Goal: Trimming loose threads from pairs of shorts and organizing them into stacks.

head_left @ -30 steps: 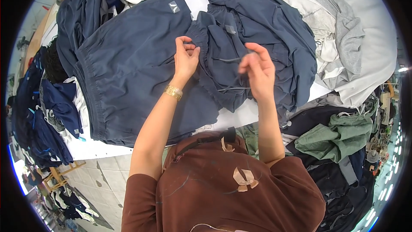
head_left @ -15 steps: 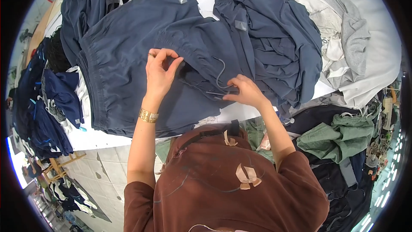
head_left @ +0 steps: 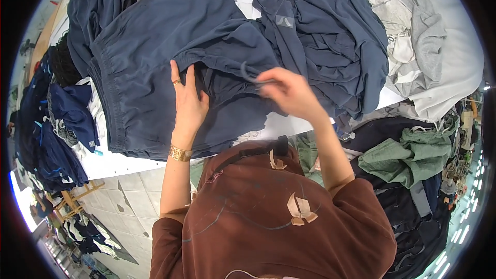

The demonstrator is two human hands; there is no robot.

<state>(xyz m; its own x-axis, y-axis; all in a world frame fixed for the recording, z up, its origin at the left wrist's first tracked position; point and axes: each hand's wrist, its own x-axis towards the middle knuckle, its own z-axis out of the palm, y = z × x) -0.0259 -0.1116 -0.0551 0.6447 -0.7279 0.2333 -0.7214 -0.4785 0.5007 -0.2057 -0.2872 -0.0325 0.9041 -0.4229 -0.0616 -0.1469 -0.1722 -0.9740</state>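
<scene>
A dark blue-grey garment (head_left: pixel 232 46) with a gathered elastic waistband lies across a stack of matching garments (head_left: pixel 139 72) on the white table. Its waist opening faces me, dark inside. My left hand (head_left: pixel 188 104) is at the left end of that waistband, fingers stretched out and spread, the fingertips against the cloth edge. My right hand (head_left: pixel 290 94), somewhat blurred, is closed on the grey drawstring (head_left: pixel 247 74) at the right of the opening. A loop of the cord stands up left of its fingertips.
More dark blue garments (head_left: pixel 330 36) are heaped to the right, with grey and white cloth (head_left: pixel 421 36) beyond. Navy garments (head_left: pixel 72 108) hang at the left table edge. Green cloth (head_left: pixel 403 157) lies at lower right. The white tabletop (head_left: pixel 119 168) shows along its near edge.
My right hand has moved up and slightly away with the drawstring. My left hand went from a pinch to outstretched fingers, and the waist opening is wider.
</scene>
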